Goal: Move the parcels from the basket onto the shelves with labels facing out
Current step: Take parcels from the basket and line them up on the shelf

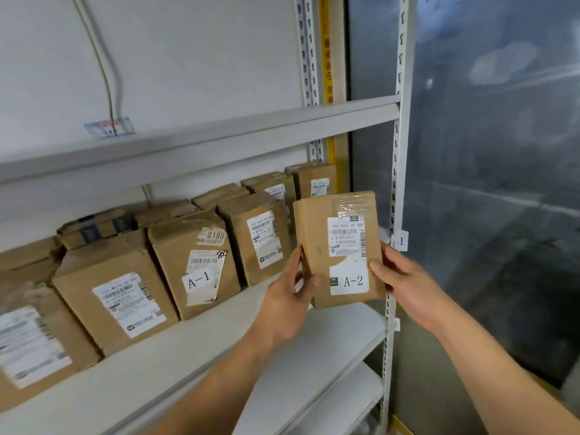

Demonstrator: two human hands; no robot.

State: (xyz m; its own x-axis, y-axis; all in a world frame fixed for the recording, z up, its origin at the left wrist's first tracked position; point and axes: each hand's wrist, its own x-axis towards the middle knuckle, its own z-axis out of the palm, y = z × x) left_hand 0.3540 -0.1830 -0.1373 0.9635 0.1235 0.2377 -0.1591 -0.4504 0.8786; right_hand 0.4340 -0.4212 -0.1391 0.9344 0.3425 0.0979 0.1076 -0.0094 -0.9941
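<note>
While both the left hand and right hand grip the parcel, their fingers hide behind it.

Nine parcels (one held), two hands.

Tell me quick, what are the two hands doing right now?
Left hand: grips the left edge of the A-2 parcel.
Right hand: holds the same parcel's right edge, fingers curled behind it.
</note>
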